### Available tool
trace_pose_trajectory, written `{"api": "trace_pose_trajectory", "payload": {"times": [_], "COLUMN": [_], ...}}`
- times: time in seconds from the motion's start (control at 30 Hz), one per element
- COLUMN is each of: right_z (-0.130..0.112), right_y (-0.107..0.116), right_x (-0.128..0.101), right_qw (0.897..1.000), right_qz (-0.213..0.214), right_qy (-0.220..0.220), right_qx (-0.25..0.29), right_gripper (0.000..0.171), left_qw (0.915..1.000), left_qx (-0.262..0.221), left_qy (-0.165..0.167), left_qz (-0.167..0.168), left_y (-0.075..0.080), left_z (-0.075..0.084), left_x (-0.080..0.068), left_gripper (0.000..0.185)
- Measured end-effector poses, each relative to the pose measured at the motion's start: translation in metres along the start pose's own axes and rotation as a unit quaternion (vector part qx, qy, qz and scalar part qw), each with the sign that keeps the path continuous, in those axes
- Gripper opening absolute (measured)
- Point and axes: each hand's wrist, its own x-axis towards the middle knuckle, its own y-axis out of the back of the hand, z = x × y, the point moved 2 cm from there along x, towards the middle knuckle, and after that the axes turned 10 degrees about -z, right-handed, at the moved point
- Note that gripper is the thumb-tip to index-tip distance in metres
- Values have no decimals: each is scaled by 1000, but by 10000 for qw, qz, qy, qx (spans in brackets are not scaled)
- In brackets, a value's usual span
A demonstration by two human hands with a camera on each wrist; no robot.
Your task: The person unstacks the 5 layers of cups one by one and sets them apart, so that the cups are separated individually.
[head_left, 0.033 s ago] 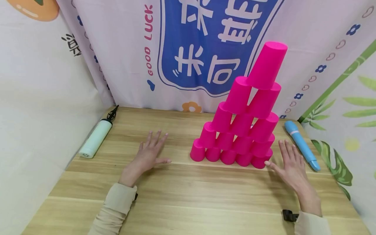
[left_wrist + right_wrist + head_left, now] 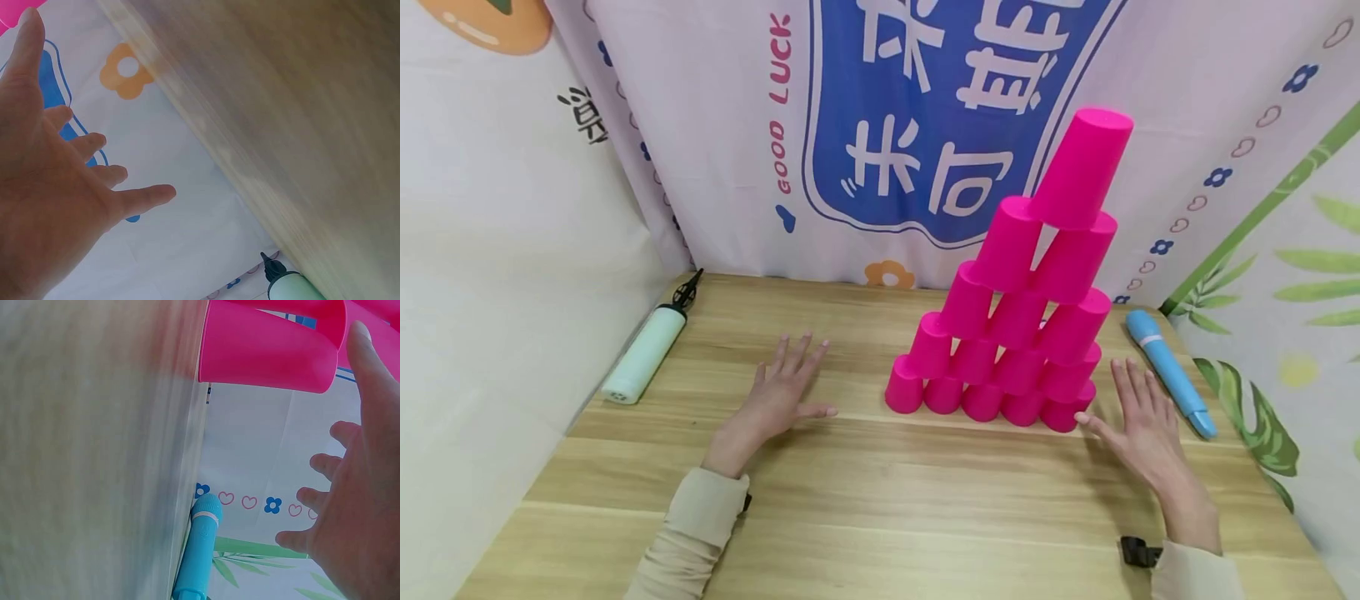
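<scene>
1. Head view: a five-row pyramid of upturned, bright-pink plastic-looking cups (image 2: 1018,317) stands right of centre on the pale wood-grain bench (image 2: 887,517). The left hand (image 2: 778,396), left of centre, and right hand (image 2: 1142,425), lower right, have fingers apart, gripping nothing; I can't tell whether the right thumb touches the end cup. Nothing has visibly shifted since an instant ago; I'd judge the stack steady. On the white printed cloth (image 2: 730,150), upper centre, I read pink "GOOD LUCK" and white 未 and 可 on blue.

2. Left wrist view: palm at left, fingers spread; mint-green cylindrical pump (image 2: 294,286), lower right, unlabelled here.

3. Right wrist view: spread fingers at right; light-blue ribbed-headed tube (image 2: 200,550), lower centre, its mark unreadable.
</scene>
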Motion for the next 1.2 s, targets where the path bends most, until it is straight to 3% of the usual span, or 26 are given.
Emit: {"api": "trace_pose_trajectory", "payload": {"times": [0.33,0.5,0.6,0.7,0.8,0.9,1.0,1.1,1.2], "right_z": [0,2,2,-1,-4,-5,-6,-6,-8], "right_y": [1,5,5,3,1,-5,-11,-16,-22], "right_x": [1,-1,0,4,13,19,19,16,15], "right_qw": [9999,9987,9949,9823,9614,9495,9469,9421,9355], "right_qz": [109,423,583,454,179,-46,-125,9,175], "right_qy": [31,239,403,412,317,274,209,227,251], "right_qx": [-11,182,723,1771,2726,3125,3206,3346,3520], "right_gripper": [95,92,89,85,82,81,83,84,81], "left_qw": [10000,9998,9994,9970,9883,9740,9571,9328,9115], "left_qx": [-1,-131,-272,-680,-1307,-1833,-2116,-2384,-2680], "left_qy": [-23,-122,-192,-353,-699,-1121,-1648,-2291,-2687], "left_qz": [6,3,-40,58,372,723,1099,1438,1589], "left_y": [0,2,3,10,33,69,111,151,184], "left_z": [-2,-1,1,4,11,26,54,88,122], "left_x": [1,2,2,-1,-4,-6,-3,7,22], "left_gripper": [101,101,100,96,88,81,74,67,63]}}
